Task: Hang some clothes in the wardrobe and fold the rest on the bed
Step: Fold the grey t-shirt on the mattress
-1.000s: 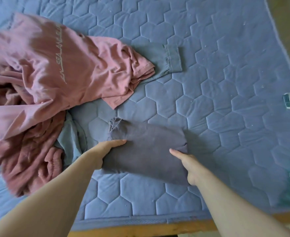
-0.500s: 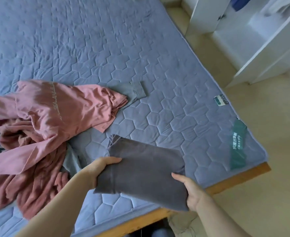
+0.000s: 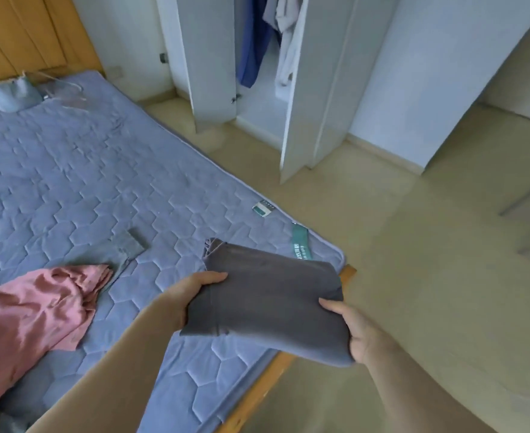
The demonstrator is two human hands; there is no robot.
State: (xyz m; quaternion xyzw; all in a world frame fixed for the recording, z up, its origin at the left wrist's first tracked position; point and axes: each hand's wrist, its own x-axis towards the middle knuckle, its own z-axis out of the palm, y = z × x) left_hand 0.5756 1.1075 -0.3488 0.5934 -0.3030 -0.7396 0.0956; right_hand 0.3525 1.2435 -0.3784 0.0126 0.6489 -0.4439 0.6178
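A folded dark grey garment point(image 3: 270, 298) is lifted above the near right corner of the bed point(image 3: 70, 182). My left hand point(image 3: 191, 292) grips its left edge, thumb on top. My right hand point(image 3: 360, 329) grips its right edge, thumb on top as well. A crumpled pink garment point(image 3: 29, 320) lies on the bed at the left, with a grey-green sleeve point(image 3: 126, 245) sticking out from behind it. The white wardrobe point(image 3: 316, 89) stands open across the floor, with a blue garment point(image 3: 254, 42) and a pale garment point(image 3: 285, 42) hanging inside.
The bed's wooden frame edge point(image 3: 257, 389) runs along the near side. A light blue bundle point(image 3: 10, 92) and clear hangers point(image 3: 70, 92) lie at the bed's far end. Beige floor point(image 3: 413, 245) separates the bed from the wardrobe. An orange wooden panel point(image 3: 23, 29) stands behind the bed.
Both hands have lifted the folded grey garment off the bed and carried it right, toward the bed corner. The view has swung up and right, bringing the open wardrobe into sight.
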